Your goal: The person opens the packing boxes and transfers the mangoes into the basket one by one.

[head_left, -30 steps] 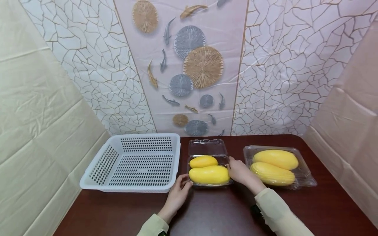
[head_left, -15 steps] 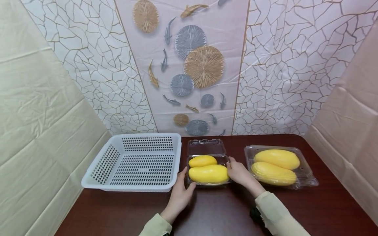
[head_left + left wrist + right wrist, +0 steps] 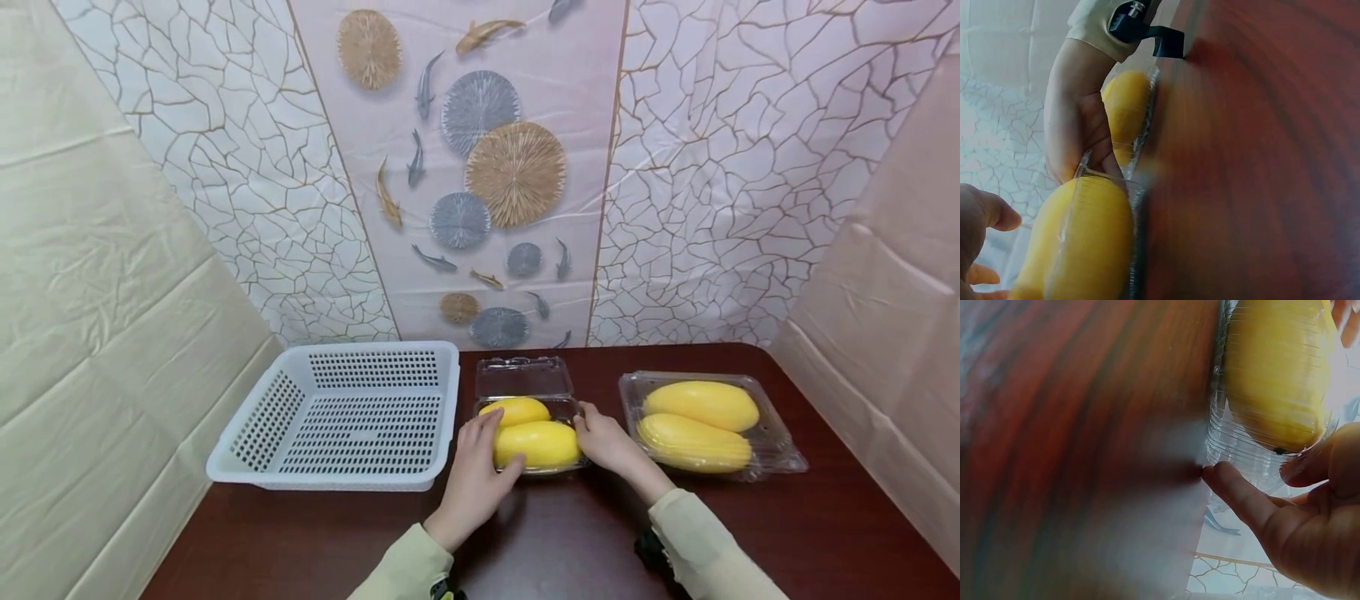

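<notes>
A clear plastic clamshell box (image 3: 523, 377) stands mid-table with its lid folded back. Inside lie a smaller yellow mango (image 3: 528, 408) at the back and a larger mango (image 3: 543, 446) in front. My left hand (image 3: 474, 467) is spread over the left ends of the fruit, fingers at the back mango, thumb by the front one. At the box's right end my right hand (image 3: 606, 440) holds the wall, thumb at the rim. The right wrist view shows that thumb (image 3: 1304, 470) by the mango's dark tip and a finger (image 3: 1241, 490) outside, low by the table.
A white perforated basket (image 3: 442, 479) stands left of the box. To the right, a closed clear clamshell box (image 3: 780, 454) contains two yellow mangoes (image 3: 701, 404). The dark red table (image 3: 555, 542) meets a patterned backdrop (image 3: 517, 275) and cloth side walls.
My left hand has moved from the box's left end up and right over the mangoes, its fingers spreading. The right hand has stayed at the right end.
</notes>
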A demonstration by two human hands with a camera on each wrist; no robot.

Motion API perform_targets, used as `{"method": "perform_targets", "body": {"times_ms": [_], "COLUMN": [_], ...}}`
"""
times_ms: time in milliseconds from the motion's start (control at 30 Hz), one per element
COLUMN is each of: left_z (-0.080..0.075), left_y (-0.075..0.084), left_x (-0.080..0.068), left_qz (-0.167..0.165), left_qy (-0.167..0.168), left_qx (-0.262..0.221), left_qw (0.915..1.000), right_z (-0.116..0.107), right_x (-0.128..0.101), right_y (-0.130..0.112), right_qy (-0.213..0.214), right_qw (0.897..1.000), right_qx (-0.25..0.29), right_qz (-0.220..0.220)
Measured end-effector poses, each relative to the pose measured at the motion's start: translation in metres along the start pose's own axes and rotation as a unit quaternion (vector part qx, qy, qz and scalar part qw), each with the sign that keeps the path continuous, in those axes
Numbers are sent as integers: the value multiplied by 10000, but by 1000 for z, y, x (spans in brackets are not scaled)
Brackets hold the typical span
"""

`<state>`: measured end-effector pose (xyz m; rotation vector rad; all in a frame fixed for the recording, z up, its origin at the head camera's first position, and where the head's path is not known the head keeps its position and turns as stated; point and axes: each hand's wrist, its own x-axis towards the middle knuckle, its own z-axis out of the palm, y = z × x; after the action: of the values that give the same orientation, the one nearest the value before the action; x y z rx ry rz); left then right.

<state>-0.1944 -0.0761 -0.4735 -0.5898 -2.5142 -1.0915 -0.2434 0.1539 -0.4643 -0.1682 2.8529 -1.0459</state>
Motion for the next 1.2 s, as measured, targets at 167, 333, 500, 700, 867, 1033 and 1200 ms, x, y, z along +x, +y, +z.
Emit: {"method": "perform_targets", "body": {"times_ms": [167,333,500,700,867,1033,1200], "left_z": [0,0,2,8,10,10,8], "left_y": [6,12,17,17,16,16,16], "left_x": [12,20,26,29,31,31,32], "left_qz": [190,248,367,620,839,950,1016], "left_qy": [-69,-415,-782,-1023,-1191,-1384,-1401], "left_qx": [436,741,1190,1572,1985,2222,2226], "left_qw": [9988,9961,9891,9803,9692,9605,9594], "right_z": [0,-1,-3,-4,-4,-4,-4], "right_x": [-2,-3,-2,-3,-3,-3,-4], "right_y": [-1,-1,-2,0,1,2,2], "right_qy": [21,7,-169,-250,-193,-180,-190], "right_qw": [10000,9999,9997,9996,9998,9998,9998], "right_qx": [-45,-140,-179,-111,22,61,43], "right_qz": [-5,-56,-34,94,84,59,87]}}
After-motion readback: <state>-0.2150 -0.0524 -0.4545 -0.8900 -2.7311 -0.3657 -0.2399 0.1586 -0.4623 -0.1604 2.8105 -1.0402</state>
